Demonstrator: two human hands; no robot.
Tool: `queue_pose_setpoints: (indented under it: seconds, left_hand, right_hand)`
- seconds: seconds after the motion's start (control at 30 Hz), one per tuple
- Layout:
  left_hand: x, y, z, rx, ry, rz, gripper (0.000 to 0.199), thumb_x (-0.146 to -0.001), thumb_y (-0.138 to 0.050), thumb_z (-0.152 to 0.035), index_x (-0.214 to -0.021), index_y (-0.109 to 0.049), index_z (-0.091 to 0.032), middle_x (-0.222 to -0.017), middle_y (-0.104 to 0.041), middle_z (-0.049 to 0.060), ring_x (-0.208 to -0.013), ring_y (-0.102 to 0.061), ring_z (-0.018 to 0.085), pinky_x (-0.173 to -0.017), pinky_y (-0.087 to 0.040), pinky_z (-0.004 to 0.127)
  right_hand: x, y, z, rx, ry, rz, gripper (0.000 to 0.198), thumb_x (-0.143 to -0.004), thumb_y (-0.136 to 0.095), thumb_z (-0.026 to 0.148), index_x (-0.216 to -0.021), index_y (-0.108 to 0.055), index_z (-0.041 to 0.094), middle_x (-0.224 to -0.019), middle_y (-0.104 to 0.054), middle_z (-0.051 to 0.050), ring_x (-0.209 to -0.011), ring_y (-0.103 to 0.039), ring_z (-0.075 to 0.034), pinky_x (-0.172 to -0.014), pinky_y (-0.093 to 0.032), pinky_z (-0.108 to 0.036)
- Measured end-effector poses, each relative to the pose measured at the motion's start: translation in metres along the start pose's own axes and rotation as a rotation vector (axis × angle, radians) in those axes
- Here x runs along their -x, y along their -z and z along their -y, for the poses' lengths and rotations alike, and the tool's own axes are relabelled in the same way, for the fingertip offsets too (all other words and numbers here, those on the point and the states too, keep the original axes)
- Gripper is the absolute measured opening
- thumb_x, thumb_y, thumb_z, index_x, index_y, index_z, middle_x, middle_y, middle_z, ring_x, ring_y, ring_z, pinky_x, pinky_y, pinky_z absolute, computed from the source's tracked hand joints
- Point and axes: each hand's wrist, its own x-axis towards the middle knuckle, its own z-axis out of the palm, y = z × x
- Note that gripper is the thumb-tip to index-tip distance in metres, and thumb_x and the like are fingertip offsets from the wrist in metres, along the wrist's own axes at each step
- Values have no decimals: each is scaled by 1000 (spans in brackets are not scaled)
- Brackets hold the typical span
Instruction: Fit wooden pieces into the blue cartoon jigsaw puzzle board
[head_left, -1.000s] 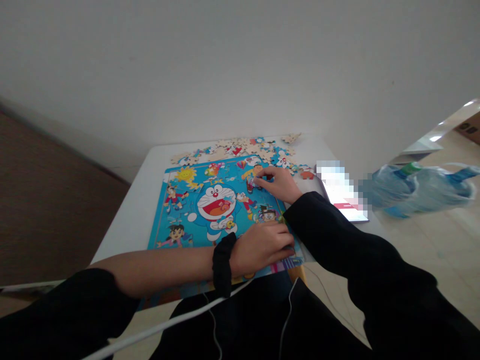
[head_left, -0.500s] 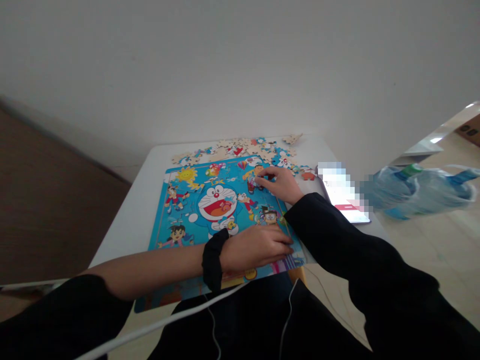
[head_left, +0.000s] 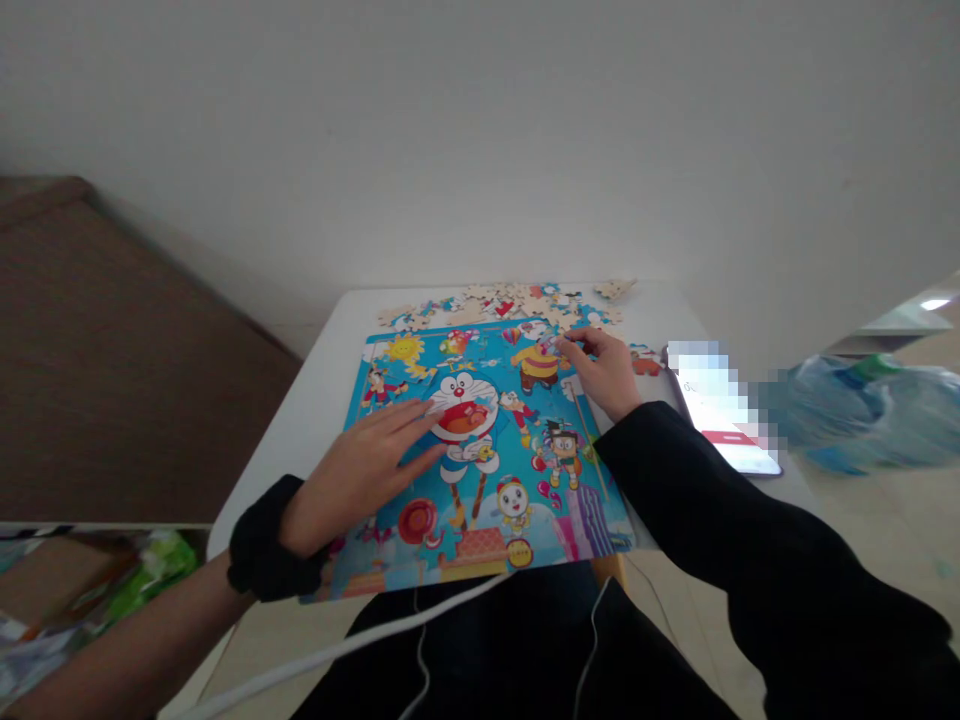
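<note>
A blue cartoon jigsaw puzzle board (head_left: 420, 500) lies on the white table, with a large blue-and-white cat figure in its middle. My left hand (head_left: 367, 465) is over the left half of the board, its fingers stretched out and apart, holding nothing. At the upper right of the board, my right hand (head_left: 604, 370) pinches a small puzzle piece (head_left: 551, 345) between thumb and fingertips, just above the figure in yellow. The piece is partly hidden by the fingers. Loose puzzle pieces (head_left: 484, 300), some wood side up, are heaped behind the board.
A lit phone (head_left: 724, 410) lies at the right of the white table (head_left: 277, 430), against a wall. Plastic-wrapped bottles (head_left: 862, 410) stand beyond the right side. A white cable (head_left: 352, 640) crosses low in front. A brown panel (head_left: 127, 370) stands at the left.
My left hand has moved left, from the board's lower right to its left half, and its fingers have spread. My right hand remains by the upper right figure. The view has shifted slightly.
</note>
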Motion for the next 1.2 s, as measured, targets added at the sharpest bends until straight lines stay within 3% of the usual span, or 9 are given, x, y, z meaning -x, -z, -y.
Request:
queue_pose_setpoints:
  seconds: [0.1, 0.2, 0.33, 0.5, 0.67, 0.87, 1.2]
  left_hand:
    - [5, -3, 34, -12, 167, -3, 56, -88, -32, -56, -122, -54, -17, -129, -52, 8, -120, -46, 25, -103, -35, 37]
    - [-10, 2, 62, 3, 277, -46, 53, -89, -30, -51, -119, -57, -16, -125, -56, 7, -115, -51, 24, -100, -37, 33]
    - [-56, 13, 99, 5, 387, -108, 51, -89, -34, -45, -123, -53, -13, -127, -54, 7, -114, -51, 23, -98, -37, 29]
    - [-117, 13, 133, 3, 464, 44, 55, -89, -34, -45, -132, -43, -10, -135, -45, 11, -120, -45, 24, -97, -34, 26]
    - [-150, 12, 141, -28, 464, 142, 52, -85, -42, -39, -127, -49, -9, -131, -49, 13, -120, -46, 25, -96, -33, 25]
    - [-161, 15, 140, -26, 474, 180, 46, -76, -54, -38, -113, -60, -11, -116, -60, 12, -112, -51, 27, -91, -36, 27]
    - [-160, 19, 147, 325, 577, 165, 38, -73, -62, -34, -103, -63, -10, -100, -66, 10, -78, -62, 17, -65, -46, 23]
  right_hand:
    - [0, 0, 0, 5, -9, 8, 21, -74, -56, 37, -75, -64, 18, -65, -59, 0, -58, -45, -11, -57, -35, -26]
    - [1, -1, -1, 24, -9, 45, 22, -73, -55, 38, -73, -63, 18, -63, -57, 1, -58, -45, -12, -57, -35, -27]
    - [3, -1, -2, 56, -25, 94, 22, -72, -56, 39, -73, -63, 18, -59, -53, 2, -55, -43, -12, -55, -33, -27]
    - [7, 0, 3, 138, -10, 135, 24, -73, -56, 42, -73, -63, 19, -57, -50, 3, -51, -43, -12, -51, -33, -27]
    - [9, 0, 9, 130, -5, 181, 23, -74, -56, 42, -73, -63, 19, -60, -56, 1, -51, -45, -12, -49, -34, -26]
    - [9, -1, 11, 107, -19, 197, 22, -74, -56, 41, -73, -63, 20, -61, -60, 1, -48, -44, -11, -48, -34, -26]
    - [8, -1, 8, 117, -25, 175, 23, -73, -56, 41, -74, -63, 19, -59, -55, 1, -49, -43, -11, -50, -34, -27]
